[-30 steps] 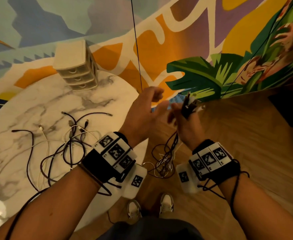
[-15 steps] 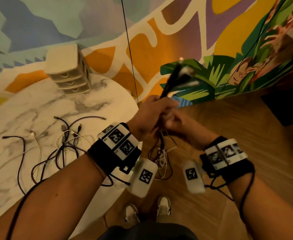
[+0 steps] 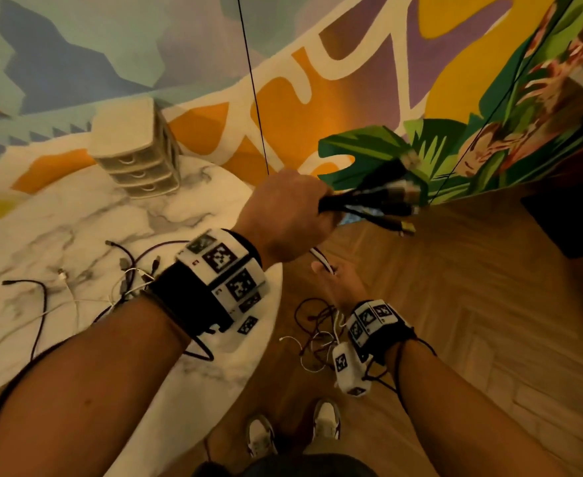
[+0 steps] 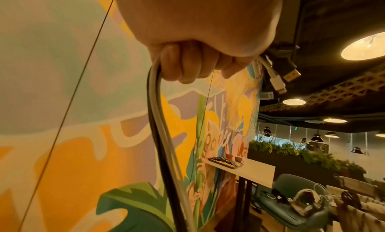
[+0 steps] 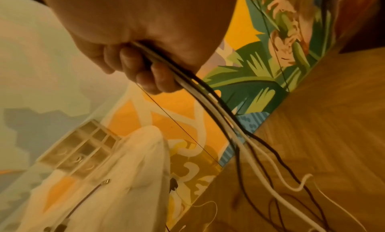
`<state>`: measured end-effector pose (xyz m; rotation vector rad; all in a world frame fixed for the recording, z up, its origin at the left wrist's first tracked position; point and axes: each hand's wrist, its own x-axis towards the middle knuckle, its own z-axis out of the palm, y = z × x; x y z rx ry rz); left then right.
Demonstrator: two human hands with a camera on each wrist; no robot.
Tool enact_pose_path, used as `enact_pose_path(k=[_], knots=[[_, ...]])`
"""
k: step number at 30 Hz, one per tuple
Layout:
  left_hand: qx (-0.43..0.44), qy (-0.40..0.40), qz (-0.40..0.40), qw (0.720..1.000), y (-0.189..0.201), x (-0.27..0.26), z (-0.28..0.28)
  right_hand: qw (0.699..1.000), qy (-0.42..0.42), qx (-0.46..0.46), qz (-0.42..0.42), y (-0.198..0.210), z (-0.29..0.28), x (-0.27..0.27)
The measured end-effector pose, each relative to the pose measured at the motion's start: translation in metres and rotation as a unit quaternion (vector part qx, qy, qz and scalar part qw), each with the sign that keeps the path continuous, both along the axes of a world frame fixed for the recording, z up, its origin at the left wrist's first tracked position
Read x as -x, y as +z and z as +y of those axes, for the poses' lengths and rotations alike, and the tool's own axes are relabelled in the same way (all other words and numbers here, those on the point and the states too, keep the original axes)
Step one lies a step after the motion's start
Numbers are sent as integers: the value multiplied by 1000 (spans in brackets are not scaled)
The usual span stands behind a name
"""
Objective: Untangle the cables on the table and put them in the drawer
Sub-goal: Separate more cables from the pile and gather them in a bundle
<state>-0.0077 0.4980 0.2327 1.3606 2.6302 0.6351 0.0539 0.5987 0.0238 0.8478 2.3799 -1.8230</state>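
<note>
Off the table's right edge, my left hand (image 3: 291, 215) grips a bundle of black and white cables (image 3: 369, 197) just behind their plugs (image 4: 278, 78), which stick out to the right. In the left wrist view the fingers (image 4: 187, 62) are curled round the bundle. Lower down, my right hand (image 3: 340, 284) holds the same cables (image 5: 218, 117), fingers (image 5: 150, 74) wrapped round them. Their loose lengths (image 3: 314, 339) dangle in loops towards the floor. More tangled cables (image 3: 121, 280) lie on the marble table (image 3: 76, 215). A cream three-drawer unit (image 3: 135, 153) stands at the table's far edge, drawers closed.
A painted wall runs behind the table. Wooden floor (image 3: 472, 321) lies to the right, and my shoes (image 3: 326, 421) are below the hanging cables. Thin dark lines (image 3: 253, 87) hang in front of the wall. A dark object (image 3: 572, 218) sits at the right edge.
My left hand has taken the plug ends and lifted them up and right. My right hand has let go of the top and slid down along the cables.
</note>
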Motion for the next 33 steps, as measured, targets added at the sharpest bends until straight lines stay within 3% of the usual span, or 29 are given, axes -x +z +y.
enact_pose_path(k=[6, 10, 12, 16, 19, 22, 25, 28, 33], knots=[[-85, 7, 168, 982, 36, 33, -21, 980, 13, -92, -173, -59, 31, -46], [-47, -23, 248, 967, 36, 31, -19, 965, -20, -93, -246, -55, 47, -52], [-34, -37, 255, 966, 27, 25, -13, 969, -75, -67, -224, -40, 48, -36], [47, -11, 150, 988, -6, 10, -2, 989, -120, 61, -64, 15, 28, -18], [30, 31, -30, 999, -38, 2, 4, 986, -93, 131, 39, 67, 12, -15], [-50, 41, -174, 983, -46, 3, 17, 989, 17, 72, 130, 110, 3, -16], [-70, 30, -173, 982, -32, 0, 33, 978, 42, 20, 203, 131, 2, -15], [-91, 32, -84, 992, -17, -1, 43, 983, -10, 32, 183, 106, 10, -15], [-177, 44, 47, 982, 18, 15, 43, 995, -89, 32, -20, 7, 25, -53]])
